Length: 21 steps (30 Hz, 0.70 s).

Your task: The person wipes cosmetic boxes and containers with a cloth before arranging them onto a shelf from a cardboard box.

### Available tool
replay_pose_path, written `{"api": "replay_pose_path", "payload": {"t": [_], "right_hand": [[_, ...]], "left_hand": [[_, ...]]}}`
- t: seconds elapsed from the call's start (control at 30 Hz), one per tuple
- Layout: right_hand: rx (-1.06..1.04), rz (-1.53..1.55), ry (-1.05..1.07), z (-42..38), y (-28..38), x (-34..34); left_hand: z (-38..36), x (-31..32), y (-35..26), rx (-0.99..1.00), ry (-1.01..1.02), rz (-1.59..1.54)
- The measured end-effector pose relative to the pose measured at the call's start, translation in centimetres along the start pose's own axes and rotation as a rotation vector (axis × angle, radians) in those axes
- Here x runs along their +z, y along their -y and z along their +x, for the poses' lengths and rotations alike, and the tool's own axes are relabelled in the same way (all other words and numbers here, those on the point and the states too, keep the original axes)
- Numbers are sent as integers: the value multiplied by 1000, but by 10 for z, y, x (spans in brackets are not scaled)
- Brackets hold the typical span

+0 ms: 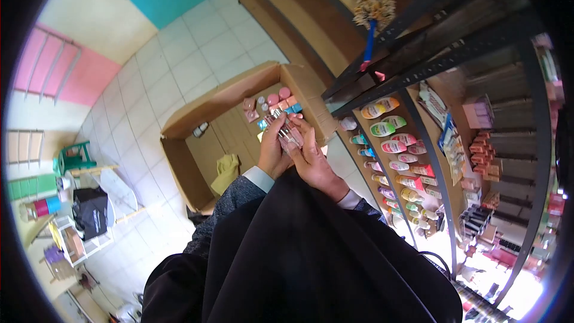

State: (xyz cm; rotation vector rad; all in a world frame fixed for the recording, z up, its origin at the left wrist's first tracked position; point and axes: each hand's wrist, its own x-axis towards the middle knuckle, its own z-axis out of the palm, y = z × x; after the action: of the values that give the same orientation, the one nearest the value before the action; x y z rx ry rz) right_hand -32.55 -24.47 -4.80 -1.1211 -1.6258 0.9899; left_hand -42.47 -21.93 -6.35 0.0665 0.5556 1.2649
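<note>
Both of my hands are together over a large cardboard box [218, 97]. Between them are several small clear pinkish bottles [288, 136] with silvery caps. My left hand [272, 151] is closed around the bottles from the left. My right hand [312, 164] grips them from the right, its fingers curled over them. Just beyond the hands, pink round containers [280, 95] and small blue items [293, 109] sit at the box's far right end. A yellow cloth [226, 172] lies on the box floor, and a small white bottle [200, 129] rests by its left wall.
To my right, dark metal shelving [439, 164] holds rows of colourful bottles [394, 143]. A duster with a blue handle [371, 39] is at the upper shelf. On the left are a green stool [76, 157] and a black bag [91, 212]. White tiles [185, 54] cover the floor.
</note>
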Motion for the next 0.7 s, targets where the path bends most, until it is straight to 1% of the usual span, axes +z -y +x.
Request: {"api": "replay_pose_path", "payload": {"t": [0.07, 0.1, 0.13, 0.2, 0.23, 0.27, 0.33, 0.37, 0.4, 0.47, 0.5, 0.57, 0.6, 0.63, 0.7], "right_hand": [[41, 3, -82, 1, 8, -7], [120, -40, -132, 1, 16, -13], [104, -47, -160, 3, 24, -22], [59, -214, -187, 7, 42, -40], [113, -134, -254, 6, 50, -45], [107, -141, -280, 5, 53, -52], [301, -38, -349, 0, 57, -68], [212, -72, -375, -3, 45, -78], [210, -79, -394, -5, 42, -89], [245, 412, -534, -11, 41, -118], [209, 306, -578, -16, 46, -140], [-5, 111, -749, -19, 47, -193], [-37, -45, -791, -25, 38, -229], [75, -33, -858, -26, 55, -256], [27, -418, -900, -22, 46, -317]], "left_hand": [[-3, 18, -2, 4, 26, 18], [-4, 26, -2, 17, 22, 18], [-3, 33, -2, 7, 50, 30], [-4, 47, -2, -32, 92, -9], [-9, 56, 0, -14, 100, 47], [-11, 63, 3, -29, 121, 56], [-17, 78, 8, -99, 147, 61], [-18, 86, 11, -227, 53, -22], [-16, 84, 14, -241, 67, -17], [-9, 74, 20, -272, 139, 17], [-13, 84, 23, -197, 167, 41], [-9, 82, 30, -224, 171, 59], [-9, 81, 33, -246, 173, 60], [-9, 80, 38, -263, 182, 61], [-8, 80, 49, -254, 125, 70]]}}
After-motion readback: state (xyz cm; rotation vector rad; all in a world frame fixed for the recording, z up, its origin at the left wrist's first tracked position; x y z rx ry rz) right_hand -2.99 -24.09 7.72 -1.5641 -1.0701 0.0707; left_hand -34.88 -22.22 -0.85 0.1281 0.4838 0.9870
